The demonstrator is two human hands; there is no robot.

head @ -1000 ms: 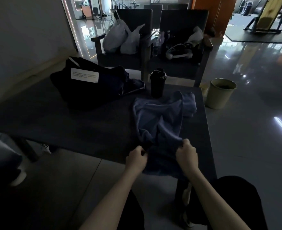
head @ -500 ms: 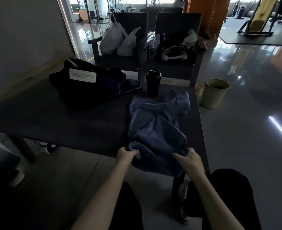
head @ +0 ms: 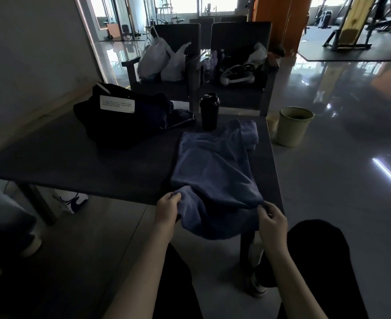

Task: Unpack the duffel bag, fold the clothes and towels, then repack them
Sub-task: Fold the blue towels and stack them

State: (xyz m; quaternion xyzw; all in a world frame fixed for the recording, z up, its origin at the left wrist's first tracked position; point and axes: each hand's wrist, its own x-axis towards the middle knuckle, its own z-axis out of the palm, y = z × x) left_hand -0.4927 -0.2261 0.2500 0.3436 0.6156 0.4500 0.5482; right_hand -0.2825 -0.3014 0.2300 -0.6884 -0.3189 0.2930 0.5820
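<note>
At table's edge, both hands (head: 166, 209) (head: 271, 221) pinch blue towel (head: 213, 171).

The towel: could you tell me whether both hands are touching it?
Touching. The head view shows the left hand holding the towel at its near left edge and the right hand pinching its near right edge.

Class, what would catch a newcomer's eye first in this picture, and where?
The left hand and right hand grip the near edge of a blue towel spread over the table's right end. Behind it stands a black shaker bottle, with the dark duffel bag to its left.
</note>
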